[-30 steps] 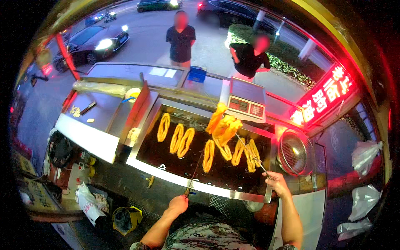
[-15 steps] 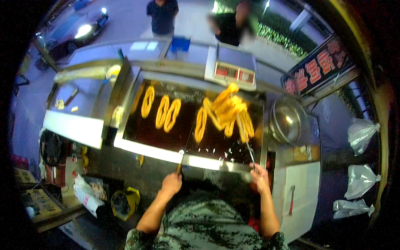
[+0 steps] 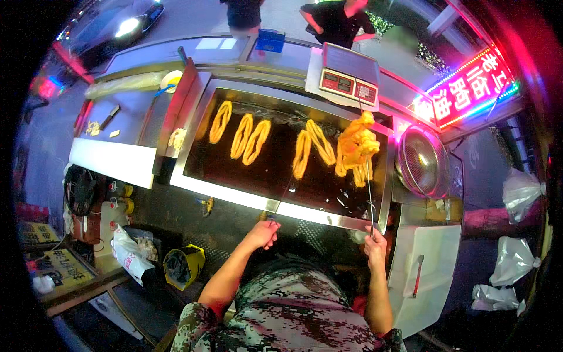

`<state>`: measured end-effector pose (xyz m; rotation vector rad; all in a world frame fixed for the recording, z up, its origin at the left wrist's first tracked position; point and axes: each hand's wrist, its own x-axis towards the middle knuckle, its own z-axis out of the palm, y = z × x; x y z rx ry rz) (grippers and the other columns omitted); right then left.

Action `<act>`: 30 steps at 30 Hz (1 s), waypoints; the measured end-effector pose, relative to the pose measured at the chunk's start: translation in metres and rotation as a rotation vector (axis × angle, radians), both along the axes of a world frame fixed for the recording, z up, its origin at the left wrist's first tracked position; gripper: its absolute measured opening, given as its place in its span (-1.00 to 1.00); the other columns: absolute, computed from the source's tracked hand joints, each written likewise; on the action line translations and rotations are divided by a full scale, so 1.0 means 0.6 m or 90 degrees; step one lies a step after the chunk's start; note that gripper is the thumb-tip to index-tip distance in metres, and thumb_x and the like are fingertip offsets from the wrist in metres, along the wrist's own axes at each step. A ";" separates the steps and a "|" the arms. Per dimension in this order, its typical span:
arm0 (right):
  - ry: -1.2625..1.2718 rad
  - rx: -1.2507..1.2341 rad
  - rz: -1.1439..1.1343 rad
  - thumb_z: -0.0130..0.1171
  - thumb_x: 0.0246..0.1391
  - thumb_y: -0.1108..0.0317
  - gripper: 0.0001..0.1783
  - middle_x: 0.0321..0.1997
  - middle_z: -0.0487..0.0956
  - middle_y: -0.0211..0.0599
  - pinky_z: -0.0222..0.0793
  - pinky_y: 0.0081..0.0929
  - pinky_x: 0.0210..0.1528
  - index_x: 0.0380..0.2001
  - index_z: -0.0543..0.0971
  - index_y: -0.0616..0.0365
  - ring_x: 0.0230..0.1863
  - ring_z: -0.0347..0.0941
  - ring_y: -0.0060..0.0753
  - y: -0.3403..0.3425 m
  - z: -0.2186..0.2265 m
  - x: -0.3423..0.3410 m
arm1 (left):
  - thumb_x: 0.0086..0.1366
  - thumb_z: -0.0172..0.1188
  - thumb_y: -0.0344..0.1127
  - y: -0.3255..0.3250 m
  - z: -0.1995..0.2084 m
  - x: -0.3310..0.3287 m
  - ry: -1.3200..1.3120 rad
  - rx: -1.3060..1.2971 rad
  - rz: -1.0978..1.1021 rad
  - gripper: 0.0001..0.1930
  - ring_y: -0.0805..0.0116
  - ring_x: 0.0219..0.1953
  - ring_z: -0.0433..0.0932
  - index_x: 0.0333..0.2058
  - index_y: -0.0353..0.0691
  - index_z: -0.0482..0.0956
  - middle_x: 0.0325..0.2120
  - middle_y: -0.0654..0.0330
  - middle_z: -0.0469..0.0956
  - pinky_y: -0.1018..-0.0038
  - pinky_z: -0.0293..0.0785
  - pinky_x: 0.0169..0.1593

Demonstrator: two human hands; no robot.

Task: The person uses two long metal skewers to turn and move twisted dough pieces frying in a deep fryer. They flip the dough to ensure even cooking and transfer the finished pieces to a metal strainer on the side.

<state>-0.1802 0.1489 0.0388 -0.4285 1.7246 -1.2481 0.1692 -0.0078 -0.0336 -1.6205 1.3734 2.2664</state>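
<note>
Gripped thin rods (image 3: 370,189) in left hand (image 3: 264,234) and right hand (image 3: 376,245), apparently handling clustered dough (image 3: 356,143) over the fryer (image 3: 229,196); probably called next for steady support.

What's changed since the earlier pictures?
The bunch of fried dough has moved right, toward the right end of the pan. The right hand has drawn back slightly toward the person, still gripping its metal stick. The three leftmost dough loops stayed in place.
</note>
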 end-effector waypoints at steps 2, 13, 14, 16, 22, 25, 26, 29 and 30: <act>0.012 -0.004 -0.003 0.09 0.07 0.52 -0.62 -0.62 0.29 -0.68 -0.09 -0.75 -0.70 0.01 0.49 0.17 -0.73 0.03 -0.81 0.008 -0.006 -0.002 | 0.38 -0.04 -0.13 -0.011 0.013 0.022 0.237 0.227 0.186 -0.67 0.51 -0.67 0.39 0.00 -0.19 0.41 -0.59 0.27 0.45 0.53 0.32 -0.66; 0.053 0.014 0.010 -0.01 0.10 0.53 -0.64 -0.70 0.19 -0.67 -0.12 -0.70 -0.73 0.01 0.45 0.24 -0.76 -0.01 -0.78 0.002 -0.026 0.035 | 0.30 -0.06 -0.19 0.002 0.042 0.148 -0.362 -0.413 -0.051 -0.71 -0.18 -0.22 0.53 -0.24 -0.28 0.52 -0.31 -0.14 0.57 0.01 0.43 -0.13; 0.051 0.016 0.008 0.00 0.11 0.53 -0.64 -0.70 0.19 -0.66 -0.11 -0.69 -0.72 0.01 0.45 0.24 -0.76 -0.01 -0.78 -0.003 -0.021 0.042 | 0.29 -0.04 -0.18 -0.006 0.038 0.154 -0.373 -0.399 -0.055 -0.70 -0.19 -0.20 0.52 -0.22 -0.29 0.53 -0.31 -0.16 0.56 0.03 0.43 -0.10; 0.049 0.023 0.008 0.00 0.11 0.52 -0.64 -0.70 0.20 -0.66 -0.10 -0.68 -0.72 0.02 0.45 0.25 -0.76 0.00 -0.77 -0.006 -0.018 0.052 | 0.26 0.01 -0.15 -0.010 0.040 0.158 -0.388 -0.362 -0.065 -0.66 -0.20 -0.16 0.50 -0.17 -0.31 0.53 -0.30 -0.20 0.55 0.06 0.41 -0.05; 0.030 -0.001 0.008 0.01 0.11 0.50 -0.64 -0.69 0.22 -0.65 -0.08 -0.69 -0.73 0.02 0.44 0.27 -0.76 0.02 -0.78 -0.013 -0.023 0.058 | 0.41 -0.10 -0.23 -0.041 0.034 0.194 0.141 0.172 0.269 -0.68 0.49 -0.68 0.41 0.04 -0.24 0.37 -0.59 0.25 0.48 0.51 0.39 -0.67; 0.034 0.018 0.004 0.01 0.12 0.49 -0.64 -0.68 0.23 -0.65 -0.09 -0.71 -0.73 0.01 0.44 0.27 -0.75 0.02 -0.79 -0.013 -0.023 0.065 | 0.40 -0.08 -0.20 -0.046 0.043 0.245 0.313 0.239 0.362 -0.67 0.48 -0.68 0.43 0.02 -0.27 0.38 -0.57 0.21 0.51 0.53 0.38 -0.69; 0.027 0.034 0.008 0.00 0.12 0.49 -0.64 -0.67 0.22 -0.66 -0.11 -0.71 -0.73 0.01 0.43 0.27 -0.76 0.01 -0.79 -0.013 -0.011 0.070 | 0.40 -0.08 -0.20 -0.044 0.038 0.251 0.327 0.248 0.373 -0.66 0.47 -0.69 0.43 0.03 -0.27 0.38 -0.57 0.20 0.52 0.53 0.38 -0.69; 0.013 0.023 -0.003 -0.01 0.14 0.49 -0.65 -0.68 0.18 -0.68 -0.13 -0.71 -0.73 0.03 0.42 0.26 -0.77 -0.02 -0.79 0.001 -0.021 0.078 | 0.40 -0.08 -0.16 -0.047 0.054 0.249 0.092 0.105 0.289 -0.65 0.48 -0.71 0.41 0.01 -0.28 0.40 -0.58 0.22 0.50 0.52 0.36 -0.71; 0.014 0.014 0.003 -0.01 0.15 0.49 -0.65 -0.68 0.17 -0.68 -0.13 -0.71 -0.73 0.03 0.41 0.26 -0.76 -0.02 -0.79 -0.008 -0.016 0.082 | 0.40 -0.08 -0.15 -0.054 0.050 0.246 0.023 0.042 0.255 -0.64 0.48 -0.71 0.41 0.01 -0.28 0.40 -0.59 0.23 0.49 0.52 0.36 -0.71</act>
